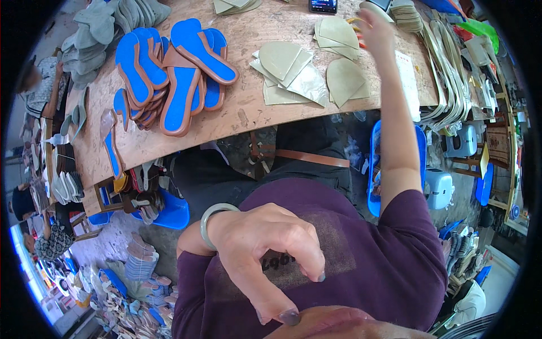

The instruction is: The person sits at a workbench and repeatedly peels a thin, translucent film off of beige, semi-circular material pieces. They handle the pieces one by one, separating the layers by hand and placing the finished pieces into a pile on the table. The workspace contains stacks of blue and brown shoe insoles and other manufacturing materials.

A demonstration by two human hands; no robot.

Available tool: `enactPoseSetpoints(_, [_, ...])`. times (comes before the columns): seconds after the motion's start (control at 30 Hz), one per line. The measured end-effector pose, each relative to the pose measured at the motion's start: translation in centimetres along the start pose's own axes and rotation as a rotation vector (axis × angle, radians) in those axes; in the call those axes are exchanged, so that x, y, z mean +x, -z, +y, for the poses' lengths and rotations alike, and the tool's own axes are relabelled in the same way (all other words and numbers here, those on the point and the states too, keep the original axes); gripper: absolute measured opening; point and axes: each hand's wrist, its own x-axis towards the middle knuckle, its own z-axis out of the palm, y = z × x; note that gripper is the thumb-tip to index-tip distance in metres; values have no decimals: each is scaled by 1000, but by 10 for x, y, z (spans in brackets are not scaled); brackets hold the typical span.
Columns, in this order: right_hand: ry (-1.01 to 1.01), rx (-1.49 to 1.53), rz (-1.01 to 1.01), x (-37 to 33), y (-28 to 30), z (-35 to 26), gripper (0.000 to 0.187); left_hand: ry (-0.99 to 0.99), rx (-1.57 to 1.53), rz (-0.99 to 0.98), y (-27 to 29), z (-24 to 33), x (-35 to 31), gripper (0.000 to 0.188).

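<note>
My left hand (265, 243), with a pale bangle at the wrist, is raised before my purple shirt. Its thumb and fingers are bent and apart, with nothing visible between them. My right hand (377, 35) reaches over the table's far right. Its fingers look spread, beside orange-and-yellow handles (361, 43), perhaps scissors, partly hidden by the hand; contact cannot be made out. Left of it lie stacked beige rounded pieces (337, 33), more beige pieces (345, 79) nearer, and a further beige pile (279, 59) with a clear plastic sheet (309, 83).
Blue insoles with brown edging (183, 99) are heaped on the table's left (248, 121). A phone (323, 5) lies at the far edge; long pale strips (446, 73) hang at the right. Blue plastic stools (420, 152) stand below. Other people are at the far left.
</note>
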Motion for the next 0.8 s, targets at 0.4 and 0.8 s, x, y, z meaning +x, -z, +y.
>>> enactPoseSetpoints(0.4, [-286, -112, -204, 85, -24, 143, 72, -97, -81, 14, 6, -25, 5, 33])
enactPoseSetpoints(0.8, [20, -76, -81, 68, 8, 32, 29, -108, -97, 22, 13, -27, 8, 34])
